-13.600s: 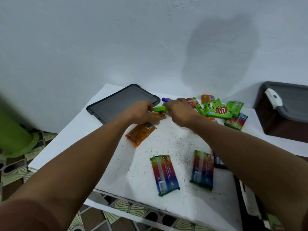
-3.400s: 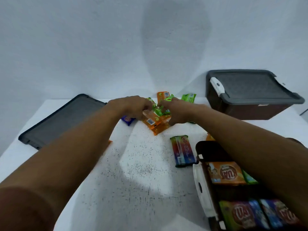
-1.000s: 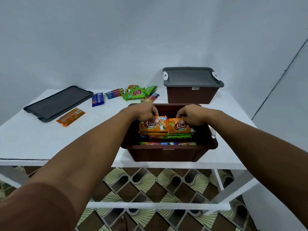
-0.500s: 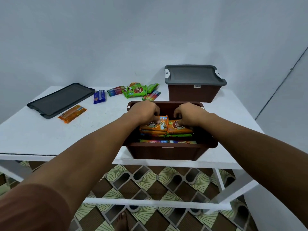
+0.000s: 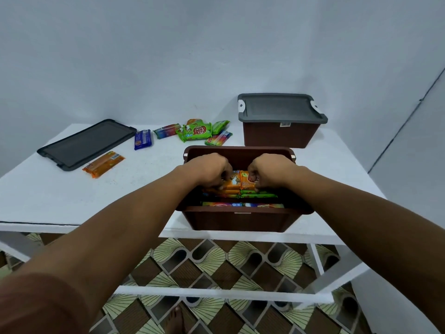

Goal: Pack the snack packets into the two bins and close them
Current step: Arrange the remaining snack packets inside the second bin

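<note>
An open brown bin (image 5: 237, 220) stands at the table's front edge, filled with stacked snack packets. Both my hands are inside it. My left hand (image 5: 212, 168) grips an orange packet (image 5: 233, 182) on top of the stack, and my right hand (image 5: 269, 169) grips a second orange packet (image 5: 246, 180) beside it. Green packets (image 5: 258, 194) and rainbow packets (image 5: 240, 204) lie beneath. A second brown bin (image 5: 280, 133) with its grey lid (image 5: 279, 108) on stands at the back right. Loose on the table lie an orange packet (image 5: 103, 163), a blue packet (image 5: 142, 139) and a cluster of green and rainbow packets (image 5: 196, 131).
A loose grey lid (image 5: 86, 143) lies flat at the table's back left. The white table (image 5: 48, 196) stands against a white wall. Below it are white frame bars and a patterned tile floor (image 5: 216, 263), with a bare foot (image 5: 174, 320) at the bottom.
My hands have sunk lower into the bin and pressed the two orange packets down onto the stack. The view has shifted slightly; the loose packets have not moved.
</note>
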